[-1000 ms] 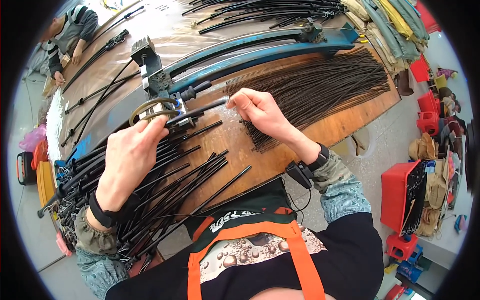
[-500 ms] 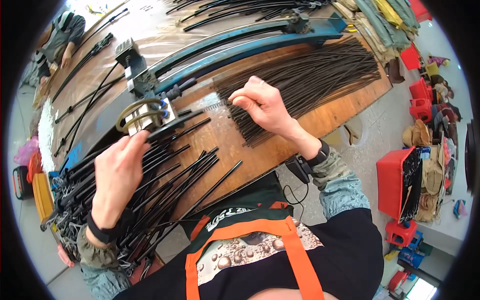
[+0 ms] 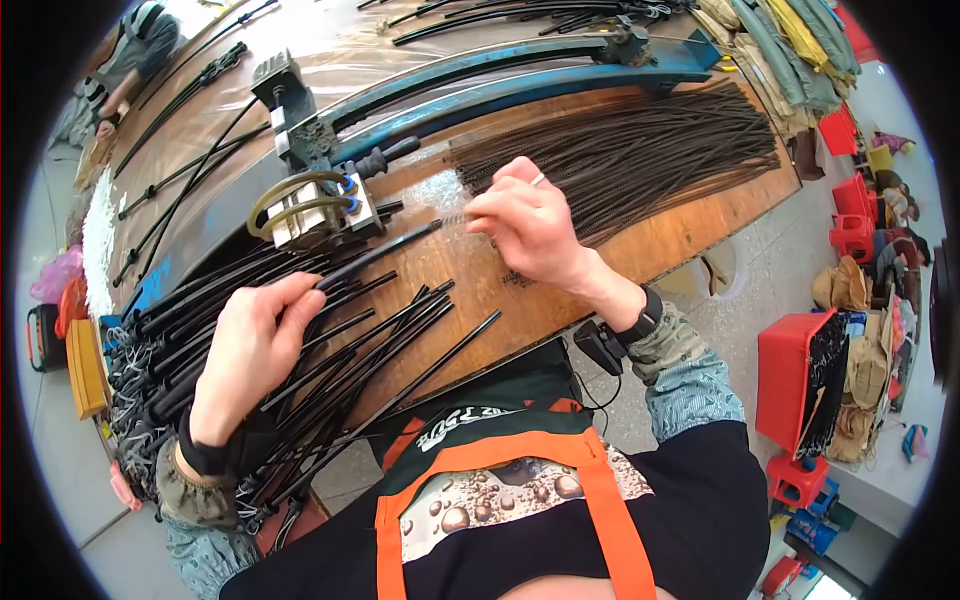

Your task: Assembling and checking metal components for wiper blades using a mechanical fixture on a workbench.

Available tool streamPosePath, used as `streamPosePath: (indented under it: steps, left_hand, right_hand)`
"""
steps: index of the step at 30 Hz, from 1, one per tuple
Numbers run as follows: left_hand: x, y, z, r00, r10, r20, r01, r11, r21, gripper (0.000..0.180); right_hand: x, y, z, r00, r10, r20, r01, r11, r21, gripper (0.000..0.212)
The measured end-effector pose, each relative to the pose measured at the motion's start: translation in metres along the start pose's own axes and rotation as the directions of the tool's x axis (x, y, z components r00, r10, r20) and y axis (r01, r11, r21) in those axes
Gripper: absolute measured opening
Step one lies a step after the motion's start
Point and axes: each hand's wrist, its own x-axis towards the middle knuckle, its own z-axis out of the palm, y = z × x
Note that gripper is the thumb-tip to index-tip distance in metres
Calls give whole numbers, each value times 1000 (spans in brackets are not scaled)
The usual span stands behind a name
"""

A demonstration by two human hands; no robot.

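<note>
My left hand (image 3: 255,335) is closed, thumb and forefinger gripping a thin black rod (image 3: 375,258) that slants up to the right. My right hand (image 3: 530,225) is pinched on the end of a small coiled spring (image 3: 453,220), with a ring on one finger. The spring lines up with the rod's upper right end; whether it sits inside the rod I cannot tell. Just beyond the rod stands a metal clamping device (image 3: 315,215) with yellowish hoses and blue fittings. Below the rod and around my left hand lie several black rods (image 3: 400,335).
A blue metal rail (image 3: 500,90) runs back from the device across the wooden table (image 3: 640,235). A wide bundle of dark thin rods (image 3: 660,150) lies on the right. More black rods (image 3: 185,175) lie far left, near another person (image 3: 135,55). A red crate (image 3: 790,380) stands right.
The black rod in my left hand has come nearer and away from the clamping device. Less of the spring shows between the rod's end and my right hand. The view has shifted slightly.
</note>
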Motion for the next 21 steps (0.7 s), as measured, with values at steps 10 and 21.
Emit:
streamPosePath:
  steps: [10,21]
  left_hand:
    - [-6,3,12,945,243,-219,-127,890,438,15]
    - [-8,3,26,992,53,-117,-23,969,246,18]
  right_hand:
    - [-24,2,11,871,372,321,-456,855,246,17]
    - [-31,-10,13,985,58,161,-68,996,60,15]
